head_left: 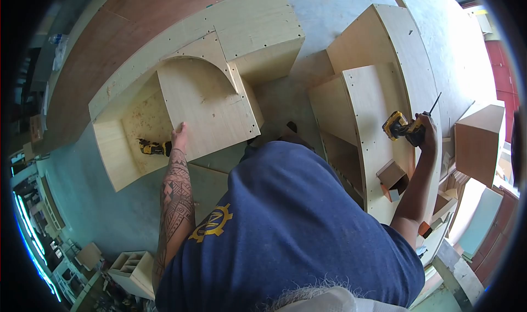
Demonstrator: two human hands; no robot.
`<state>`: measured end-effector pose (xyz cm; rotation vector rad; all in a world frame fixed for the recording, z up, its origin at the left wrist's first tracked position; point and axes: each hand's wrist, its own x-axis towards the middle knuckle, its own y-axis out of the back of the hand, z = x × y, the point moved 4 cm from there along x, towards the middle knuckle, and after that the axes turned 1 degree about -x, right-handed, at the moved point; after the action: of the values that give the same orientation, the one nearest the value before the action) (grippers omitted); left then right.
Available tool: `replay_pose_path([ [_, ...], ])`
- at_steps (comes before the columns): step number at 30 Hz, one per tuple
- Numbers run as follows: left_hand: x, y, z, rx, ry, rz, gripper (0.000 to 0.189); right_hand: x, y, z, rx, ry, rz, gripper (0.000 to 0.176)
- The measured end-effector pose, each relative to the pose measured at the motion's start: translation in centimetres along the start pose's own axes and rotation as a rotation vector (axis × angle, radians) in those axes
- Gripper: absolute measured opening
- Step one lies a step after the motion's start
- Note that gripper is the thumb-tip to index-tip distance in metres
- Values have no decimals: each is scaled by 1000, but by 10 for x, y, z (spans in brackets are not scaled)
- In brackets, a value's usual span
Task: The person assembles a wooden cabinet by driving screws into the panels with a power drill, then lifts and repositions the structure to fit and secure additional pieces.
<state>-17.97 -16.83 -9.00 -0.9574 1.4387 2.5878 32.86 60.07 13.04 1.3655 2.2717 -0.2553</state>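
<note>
My left hand (179,139) rests on the edge of a pale plywood panel (206,111), which is part of a cabinet with a curved cutout. Beside that hand, a yellow and black drill (153,147) lies in the open compartment of the cabinet. Over on the right, my right hand (428,131) is closed round the handle of another yellow and black drill (403,128), with a long thin bit pointing up and to the right. This drill is over a second plywood cabinet (376,111).
A small open box (392,176) sits on the right cabinet. Farther right stands a wooden box (478,144). A reddish-brown board (126,32) spans the upper left. At the lower left is a divided wooden box (132,269).
</note>
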Motion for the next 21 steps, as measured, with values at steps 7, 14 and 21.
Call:
replay_pose_path([
  [7,2,-6,-5,-5,5,9,102,24,28,29,113,-39,143,44],
  [14,-9,1,1,-86,12,-139,105,19,76,31,-268,-5,489,67],
  [21,1,9,-35,-567,96,-380,94,-69,-69,-13,-1235,721,1458,65],
])
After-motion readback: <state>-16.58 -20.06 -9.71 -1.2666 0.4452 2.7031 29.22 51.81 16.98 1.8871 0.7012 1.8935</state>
